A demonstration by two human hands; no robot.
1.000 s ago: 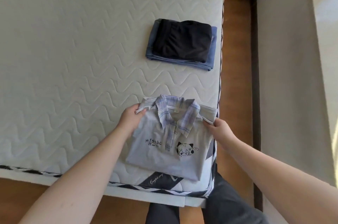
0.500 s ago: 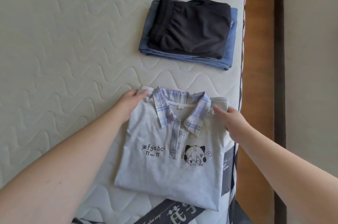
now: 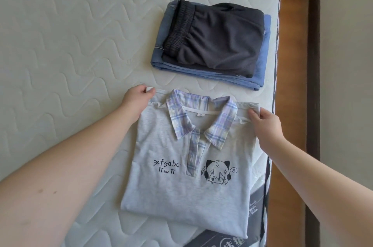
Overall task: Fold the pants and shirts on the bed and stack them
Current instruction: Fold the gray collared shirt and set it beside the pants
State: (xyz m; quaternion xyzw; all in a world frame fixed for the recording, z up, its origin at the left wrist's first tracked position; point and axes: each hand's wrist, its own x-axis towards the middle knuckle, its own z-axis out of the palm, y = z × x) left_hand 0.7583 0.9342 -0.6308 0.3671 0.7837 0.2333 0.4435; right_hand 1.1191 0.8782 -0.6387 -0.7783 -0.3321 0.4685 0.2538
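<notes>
A folded grey polo shirt (image 3: 187, 186) with a plaid collar and a cartoon print lies face up on the quilted mattress (image 3: 70, 44), near its right edge. My left hand (image 3: 135, 101) pinches the shirt's upper left shoulder corner. My right hand (image 3: 264, 125) pinches the upper right shoulder corner. Just beyond the shirt sits a stack: folded black shorts (image 3: 218, 38) with an elastic waistband on top of folded blue jeans (image 3: 260, 69).
The mattress edge (image 3: 276, 65) runs down the right side, with a wooden floor strip (image 3: 292, 85) and a pale wall (image 3: 347, 85) beyond. A dark printed label (image 3: 218, 240) shows at the mattress's near corner. Bare mattress spreads to the left.
The view has closed in on the bed and both hands have carried the shirt's top edge farther onto the mattress, closer to the stack. Both hands still hold the shoulder corners.
</notes>
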